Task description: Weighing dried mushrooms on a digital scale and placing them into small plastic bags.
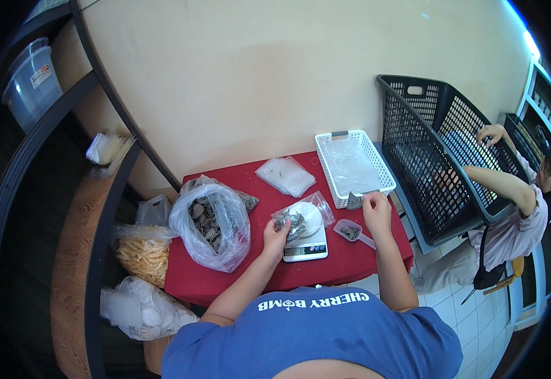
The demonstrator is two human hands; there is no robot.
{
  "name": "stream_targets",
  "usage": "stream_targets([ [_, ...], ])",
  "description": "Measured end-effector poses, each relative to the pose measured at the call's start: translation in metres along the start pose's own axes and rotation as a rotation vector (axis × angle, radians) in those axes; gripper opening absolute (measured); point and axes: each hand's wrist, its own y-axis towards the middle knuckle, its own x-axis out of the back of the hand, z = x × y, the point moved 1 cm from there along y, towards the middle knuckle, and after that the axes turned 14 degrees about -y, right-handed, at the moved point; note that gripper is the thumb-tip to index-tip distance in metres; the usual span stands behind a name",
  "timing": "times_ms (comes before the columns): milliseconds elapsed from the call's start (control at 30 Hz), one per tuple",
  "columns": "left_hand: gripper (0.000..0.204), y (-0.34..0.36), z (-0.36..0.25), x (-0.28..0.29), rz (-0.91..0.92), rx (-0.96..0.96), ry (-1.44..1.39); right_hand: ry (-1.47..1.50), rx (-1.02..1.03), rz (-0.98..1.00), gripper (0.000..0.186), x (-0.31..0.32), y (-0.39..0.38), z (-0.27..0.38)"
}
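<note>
My left hand (277, 237) is closed on a transparent plastic bag (296, 226) partly filled with dark striped pieces. It holds the bag at the white round plate of a kitchen scale (307, 251); whether the bag rests on the plate I cannot tell. Pinched in my right hand (376, 212), beside the white basket's near edge, is one dark spiral-striped chip (355, 201). Below that hand, a whitish scoop (350, 231) with similar chips in it lies on the red cloth. A large open plastic sack (234, 218) of the same dark chips stands to the left.
Flat empty bags (286, 176) lie stacked at the back of the red table (253, 284). A white basket (386, 170) holds flat plastic. On the right, another person's arm (499, 183) reaches into a big black crate (414, 151). Shelves (73, 271) and bagged yellowish snacks (143, 256) stand left.
</note>
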Motion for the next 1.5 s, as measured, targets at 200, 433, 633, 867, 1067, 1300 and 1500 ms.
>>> stream_targets([
  [200, 0.053, 0.012, -0.012, -0.008, -0.142, -0.435, 1.436, -0.047, -0.099, 0.105, 0.02, 0.001, -0.036, -0.049],
  [433, 0.048, 0.034, -0.004, 0.04, -0.193, -0.513, 1.102, -0.079, -0.218, 0.178, 0.022, 0.005, -0.06, -0.081],
  [633, 0.038, 0.04, 0.0, 0.06, -0.069, -0.684, 0.758, -0.131, -0.171, 0.193, 0.021, 0.002, -0.065, -0.089],
  [867, 0.039, 0.038, -0.002, 0.06, -0.006, -0.623, 0.635, -0.166, -0.106, 0.231, 0.022, -0.005, -0.061, -0.08],
  [1067, 0.036, 0.039, -0.004, 0.063, 0.041, -0.636, 0.57, -0.339, -0.199, 0.335, 0.021, -0.008, -0.056, -0.064],
  [1300, 0.038, 0.041, -0.007, 0.064, 0.088, -0.641, 0.585, -0.512, -0.011, 0.337, 0.023, -0.061, -0.048, -0.034],
  [1500, 0.039, 0.037, -0.005, 0.064, 0.101, -0.609, 0.577, -0.512, -0.048, 0.468, 0.026, -0.094, -0.036, 0.011],
])
